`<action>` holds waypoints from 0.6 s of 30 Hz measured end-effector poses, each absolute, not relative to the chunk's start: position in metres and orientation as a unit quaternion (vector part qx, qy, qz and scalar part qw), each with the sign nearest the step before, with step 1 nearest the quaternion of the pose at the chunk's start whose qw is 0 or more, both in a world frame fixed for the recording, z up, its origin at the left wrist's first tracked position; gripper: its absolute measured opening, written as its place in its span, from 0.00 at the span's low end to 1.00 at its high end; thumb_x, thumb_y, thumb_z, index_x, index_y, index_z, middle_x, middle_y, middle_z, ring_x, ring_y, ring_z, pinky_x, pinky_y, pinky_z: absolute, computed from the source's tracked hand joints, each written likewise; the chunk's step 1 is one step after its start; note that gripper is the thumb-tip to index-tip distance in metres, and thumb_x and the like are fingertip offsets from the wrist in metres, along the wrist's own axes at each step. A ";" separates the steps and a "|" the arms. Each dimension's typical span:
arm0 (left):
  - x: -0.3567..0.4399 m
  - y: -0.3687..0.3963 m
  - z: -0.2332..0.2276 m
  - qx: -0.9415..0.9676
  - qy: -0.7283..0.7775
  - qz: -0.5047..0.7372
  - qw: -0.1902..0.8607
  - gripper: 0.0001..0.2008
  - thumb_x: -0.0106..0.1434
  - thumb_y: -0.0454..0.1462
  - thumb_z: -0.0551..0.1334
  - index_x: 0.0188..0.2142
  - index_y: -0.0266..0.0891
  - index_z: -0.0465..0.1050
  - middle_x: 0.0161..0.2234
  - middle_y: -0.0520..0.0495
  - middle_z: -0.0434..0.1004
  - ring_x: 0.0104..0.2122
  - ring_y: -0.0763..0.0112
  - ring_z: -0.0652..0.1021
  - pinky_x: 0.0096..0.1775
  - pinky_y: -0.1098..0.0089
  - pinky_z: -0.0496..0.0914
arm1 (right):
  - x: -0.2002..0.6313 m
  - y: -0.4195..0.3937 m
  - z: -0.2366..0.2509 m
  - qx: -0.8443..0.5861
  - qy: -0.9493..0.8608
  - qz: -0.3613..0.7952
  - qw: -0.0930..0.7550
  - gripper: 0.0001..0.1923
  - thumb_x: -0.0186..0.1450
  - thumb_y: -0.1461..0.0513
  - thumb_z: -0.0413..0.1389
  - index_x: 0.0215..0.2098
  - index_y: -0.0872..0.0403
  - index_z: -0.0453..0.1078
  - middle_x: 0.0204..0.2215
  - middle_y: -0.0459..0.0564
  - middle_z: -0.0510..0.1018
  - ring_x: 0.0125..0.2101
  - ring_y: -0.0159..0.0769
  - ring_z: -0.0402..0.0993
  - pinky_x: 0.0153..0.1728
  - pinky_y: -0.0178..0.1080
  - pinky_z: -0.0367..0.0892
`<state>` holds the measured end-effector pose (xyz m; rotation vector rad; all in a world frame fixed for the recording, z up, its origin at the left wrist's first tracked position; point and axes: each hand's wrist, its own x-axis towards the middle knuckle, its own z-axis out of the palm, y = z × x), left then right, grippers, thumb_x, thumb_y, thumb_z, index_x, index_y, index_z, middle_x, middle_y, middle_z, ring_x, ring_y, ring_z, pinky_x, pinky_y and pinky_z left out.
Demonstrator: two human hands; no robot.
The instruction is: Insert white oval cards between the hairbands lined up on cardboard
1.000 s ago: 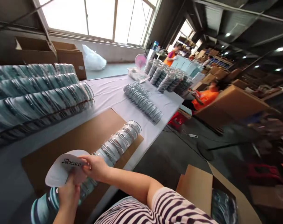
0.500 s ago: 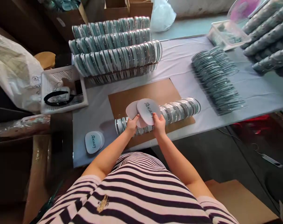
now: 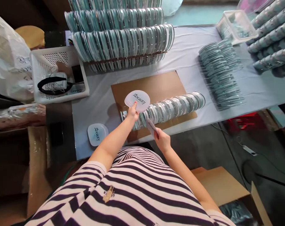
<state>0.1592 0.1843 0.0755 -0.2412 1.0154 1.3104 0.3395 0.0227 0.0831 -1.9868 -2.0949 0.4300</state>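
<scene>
Between the thumb and fingers of my left hand (image 3: 133, 112) is a small stack of white rounded cards (image 3: 139, 98), printed "beauty". My right hand (image 3: 163, 140) pinches another printed card (image 3: 151, 127), turned nearly edge-on to the camera, at the near side of the headband row. That row of clear-and-silver headbands (image 3: 175, 106) lies slantwise across a flat cardboard sheet (image 3: 154, 83). Part of the row's left end is hidden behind my left hand and the cards. Left of my left forearm, another pile of the same cards (image 3: 97, 134) rests on the table.
Stacked rows of teal headbands (image 3: 123, 44) stand at the back. More headbands (image 3: 219, 75) lie to the right, near a white basket (image 3: 238, 26). A perforated white basket (image 3: 60, 77) holding a black headband sits at left. An open carton (image 3: 223, 185) is on the floor at lower right.
My hands have parted. The right hand has drawn a card down and tilted it edge-on, while the left keeps the stack. The camera view has shifted closer to the table.
</scene>
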 end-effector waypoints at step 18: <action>0.157 0.183 0.074 -0.121 0.476 0.554 0.672 0.14 0.66 0.31 0.64 0.51 0.37 0.76 0.51 0.40 0.81 0.54 0.63 0.79 0.59 0.59 0.71 | 0.311 0.089 0.061 -0.737 -0.589 0.330 0.046 0.09 0.69 0.59 0.49 0.38 0.52 0.69 0.32 0.51 0.80 0.35 0.39 0.75 0.36 0.35 0.57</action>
